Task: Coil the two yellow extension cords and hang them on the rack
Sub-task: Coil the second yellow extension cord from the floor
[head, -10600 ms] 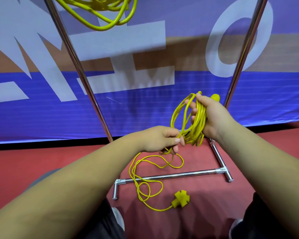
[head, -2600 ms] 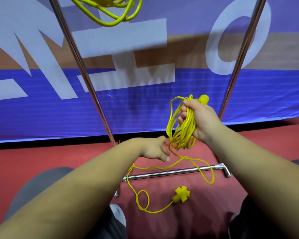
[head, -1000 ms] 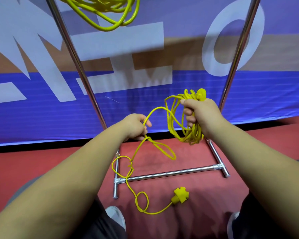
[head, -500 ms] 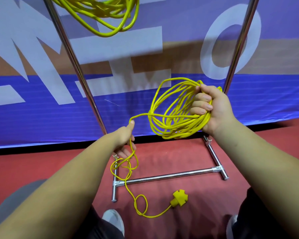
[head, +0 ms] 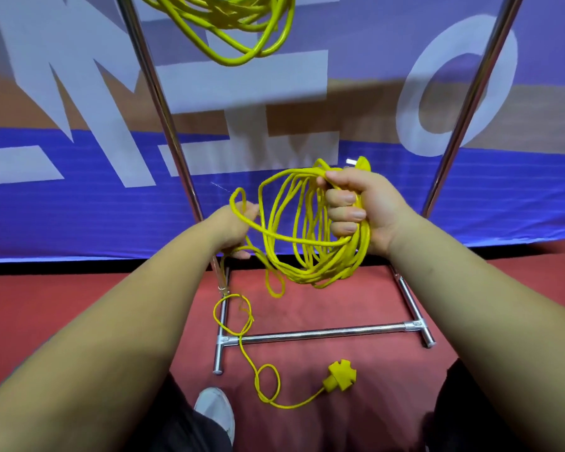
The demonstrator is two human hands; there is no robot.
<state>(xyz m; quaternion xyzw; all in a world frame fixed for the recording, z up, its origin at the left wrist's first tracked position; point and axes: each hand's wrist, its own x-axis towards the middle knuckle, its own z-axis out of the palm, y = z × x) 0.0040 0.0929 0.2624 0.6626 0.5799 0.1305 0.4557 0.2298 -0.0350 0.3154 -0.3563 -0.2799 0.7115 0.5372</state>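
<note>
One banner (head: 79, 207) filled the back of the view, a smooth sheet in blue with a tan band and big flat white letters; below it lay one floor (head: 46, 305) of dull red with a faintly grainy surface. One rack (head: 323, 334) stood between them, built of shiny round metal tubes: two slanting uprights, one crossbar low at the floor, and two short feet joined to it by clamps.

There were two yellow cords, both thin, round and glossy. The hung cord (head: 242, 27) drooped in several loose loops at the top edge, between the uprights; where it hooked on lay out of view. The held cord (head: 310, 256) formed one untidy bundle of many oval loops in front of the rack, above its base; its free tail dropped past the left foot, crossed the crossbar, made a small ring on the floor and ended near the person's legs.

Two bare hands showed. The right hand (head: 366, 207) was clenched round the top of the bundle, fingers curled tight over the strands; the left hand (head: 232, 226) held a single strand just left of the bundle, fingers curled round it, with a small loop standing above the thumb.

One pale rounded shoe (head: 216, 409) sat by the left foot of the rack; one blocky cross-shaped socket (head: 340, 376) lay on the floor at the tail's end; one small plug (head: 362, 164) stuck up just above the right hand.
</note>
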